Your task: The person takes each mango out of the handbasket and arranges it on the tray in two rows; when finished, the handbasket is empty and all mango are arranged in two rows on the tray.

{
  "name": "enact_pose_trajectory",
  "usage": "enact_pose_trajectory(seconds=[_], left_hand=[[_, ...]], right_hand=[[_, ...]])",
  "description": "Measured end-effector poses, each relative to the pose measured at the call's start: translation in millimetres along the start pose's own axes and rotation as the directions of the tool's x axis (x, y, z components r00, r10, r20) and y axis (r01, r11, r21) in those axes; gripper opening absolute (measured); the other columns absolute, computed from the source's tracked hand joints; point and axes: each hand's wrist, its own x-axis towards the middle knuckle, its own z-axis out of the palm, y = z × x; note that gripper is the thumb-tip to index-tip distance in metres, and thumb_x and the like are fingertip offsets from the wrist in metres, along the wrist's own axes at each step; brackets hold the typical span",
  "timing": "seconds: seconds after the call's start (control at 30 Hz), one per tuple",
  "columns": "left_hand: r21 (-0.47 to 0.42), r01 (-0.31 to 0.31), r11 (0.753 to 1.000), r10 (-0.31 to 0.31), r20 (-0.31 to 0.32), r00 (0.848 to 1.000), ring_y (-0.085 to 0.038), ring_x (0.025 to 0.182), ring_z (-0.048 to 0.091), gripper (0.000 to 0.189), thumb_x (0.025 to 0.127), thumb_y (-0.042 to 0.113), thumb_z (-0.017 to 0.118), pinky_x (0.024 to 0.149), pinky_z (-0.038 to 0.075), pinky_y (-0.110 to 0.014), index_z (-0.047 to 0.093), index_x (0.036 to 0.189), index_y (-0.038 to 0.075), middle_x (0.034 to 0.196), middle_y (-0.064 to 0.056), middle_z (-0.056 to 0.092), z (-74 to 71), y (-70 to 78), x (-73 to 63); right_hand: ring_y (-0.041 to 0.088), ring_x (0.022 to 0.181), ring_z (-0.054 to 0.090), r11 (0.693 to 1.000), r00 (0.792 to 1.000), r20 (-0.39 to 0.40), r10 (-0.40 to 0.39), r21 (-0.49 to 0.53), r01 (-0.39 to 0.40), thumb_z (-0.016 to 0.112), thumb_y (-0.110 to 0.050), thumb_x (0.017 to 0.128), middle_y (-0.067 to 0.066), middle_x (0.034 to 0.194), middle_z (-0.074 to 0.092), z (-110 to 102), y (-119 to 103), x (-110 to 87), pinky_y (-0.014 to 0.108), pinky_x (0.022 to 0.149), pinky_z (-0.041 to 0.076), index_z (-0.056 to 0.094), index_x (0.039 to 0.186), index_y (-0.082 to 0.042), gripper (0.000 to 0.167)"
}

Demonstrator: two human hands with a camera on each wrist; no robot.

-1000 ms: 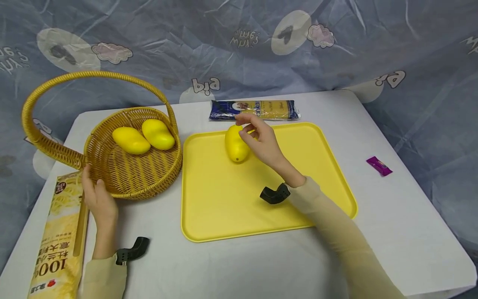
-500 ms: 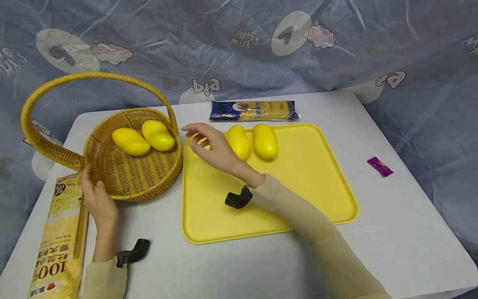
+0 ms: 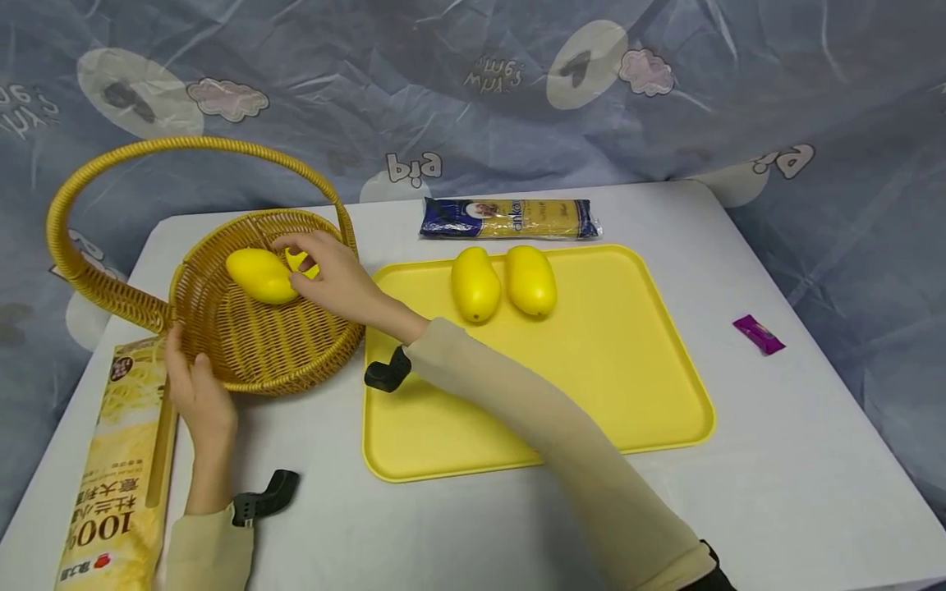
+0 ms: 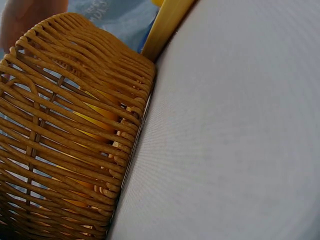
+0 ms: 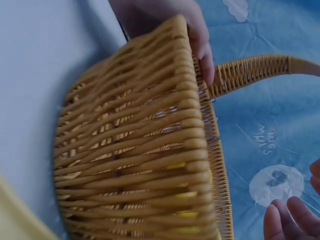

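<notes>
My left hand (image 3: 201, 402) grips the rim of the yellow wicker basket (image 3: 321, 365) near the foot of its tall handle; in the right wrist view its fingers (image 5: 207, 65) hook over the rim. Inside the basket lie two yellow mangoes. One mango (image 3: 260, 276) is in plain sight, the other mango (image 3: 301, 262) is mostly hidden behind my right hand (image 3: 332, 277). That hand hovers over the basket's right side, fingers loosely bent and apart, with nothing in them. Two more mangoes, a left one (image 3: 475, 285) and a right one (image 3: 530, 281), lie side by side on the yellow tray (image 3: 591, 386).
Behind the tray lies a blue-and-yellow pasta packet (image 3: 510, 219). A long yellow noodle packet (image 3: 111, 476) lies left of my left forearm, reaching the basket. A small purple wrapped sweet (image 3: 759, 335) sits on the white table (image 3: 783, 460) at the right. A printed grey-blue sheet hangs behind.
My right hand has travelled left, from above the tray's mangoes to above the basket, uncovering both mangoes on the tray. My left hand stays at the basket rim.
</notes>
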Motion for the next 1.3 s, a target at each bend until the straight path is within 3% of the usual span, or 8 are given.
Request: enact_pose_trajectory(seconds=[0.4, 0.7, 0.9, 1.03, 1.2, 1.3], left_hand=[[0.005, -0.001, 1.000, 0.001, 0.006, 1.000, -0.009, 0.144, 0.019, 0.051, 0.096, 0.013, 0.026, 0.118, 0.012, -0.021, 0.028, 0.147, 0.017, 0.155, -0.002, 0.026, -1.2, 0.0, 0.7], [0.009, 0.004, 1.000, -0.004, 0.005, 1.000, -0.010, 0.143, 0.022, 0.051, 0.096, 0.012, 0.027, 0.118, 0.015, -0.021, 0.029, 0.147, 0.017, 0.154, -0.002, 0.029, 1.4, -1.6, 1.5], [0.013, -0.004, 1.000, 0.004, -0.006, 1.000, -0.010, 0.144, 0.022, 0.051, 0.096, 0.012, 0.027, 0.118, 0.014, -0.021, 0.030, 0.147, 0.018, 0.154, -0.002, 0.029, 0.2, -0.5, 3.0], [0.006, 0.003, 1.000, -0.003, -0.017, 1.000, -0.009, 0.143, 0.022, 0.051, 0.096, 0.012, 0.028, 0.117, 0.015, -0.020, 0.031, 0.146, 0.017, 0.154, -0.002, 0.030, -0.3, 1.4, 2.1], [-0.003, 0.019, 1.000, -0.019, -0.008, 1.000, -0.009, 0.143, 0.023, 0.050, 0.096, 0.012, 0.028, 0.117, 0.015, -0.021, 0.031, 0.146, 0.017, 0.154, -0.002, 0.030, 0.6, 2.6, -0.4], [0.000, 0.012, 1.000, -0.012, 0.005, 1.000, -0.010, 0.143, 0.022, 0.050, 0.097, 0.013, 0.027, 0.118, 0.015, -0.023, 0.030, 0.147, 0.018, 0.154, -0.001, 0.029, 1.0, 2.5, 0.2]], right_hand=[[0.013, 0.136, 0.033, 0.979, 0.978, 0.204, 0.041, -0.201, 0.002, 0.048, -0.017, 0.094, -0.004, 0.147, 0.041, 16, -4, 47.1, 0.018, 0.107, 0.031, 0.037, 0.143, -0.017, 0.051], [0.014, 0.142, 0.023, 0.923, 0.916, 0.385, 0.116, -0.383, 0.044, 0.052, -0.024, 0.092, 0.000, 0.153, 0.030, 25, 6, 66.0, 0.022, 0.109, 0.031, 0.026, 0.148, -0.023, 0.062], [0.017, 0.146, 0.015, 0.919, 0.871, 0.468, 0.148, -0.391, 0.054, 0.051, -0.027, 0.092, 0.003, 0.156, 0.024, 22, 7, 79.6, 0.025, 0.111, 0.029, 0.018, 0.151, -0.024, 0.067], [0.013, 0.147, 0.007, 0.915, 0.840, 0.501, 0.206, -0.402, 0.015, 0.051, -0.031, 0.092, -0.004, 0.157, 0.020, 22, 3, 87.1, 0.025, 0.114, 0.024, 0.013, 0.151, -0.029, 0.070], [0.010, 0.148, 0.001, 0.919, 0.824, 0.500, 0.267, -0.389, -0.062, 0.051, -0.032, 0.092, -0.008, 0.158, 0.014, 27, 0, 93.7, 0.026, 0.115, 0.023, 0.010, 0.150, -0.035, 0.072], [0.010, 0.148, -0.001, 0.919, 0.825, 0.488, 0.284, -0.383, -0.090, 0.051, -0.031, 0.092, -0.003, 0.159, 0.007, 31, 1, 96.1, 0.027, 0.114, 0.025, 0.010, 0.150, -0.037, 0.071]])
